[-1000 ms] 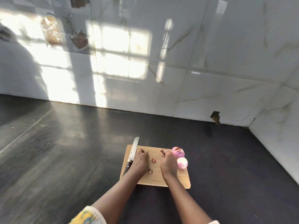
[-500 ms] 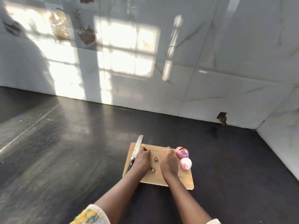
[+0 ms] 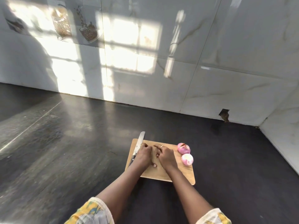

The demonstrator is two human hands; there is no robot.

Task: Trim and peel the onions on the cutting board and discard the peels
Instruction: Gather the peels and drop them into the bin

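A wooden cutting board (image 3: 182, 173) lies on the dark counter. Two pink peeled onions sit at its right edge, one with a dark trimmed top (image 3: 184, 148) and a paler one (image 3: 187, 159) in front of it. My left hand (image 3: 144, 156) and my right hand (image 3: 166, 156) rest palm down on the middle of the board, fingers pointing toward each other. Small peel scraps (image 3: 154, 165) show in the narrow gap between them. A knife (image 3: 140, 141) lies along the board's left edge, its handle beside my left hand. Neither hand grips anything that I can see.
The dark counter (image 3: 64, 151) stretches far to the left and behind the board. Glossy white marble wall tiles (image 3: 226, 78) close the back and the right side. A small hole (image 3: 224, 114) sits at the wall's base.
My two hands have drawn closer together over the scraps, narrowing the gap. The knife and both onions have stayed in place.
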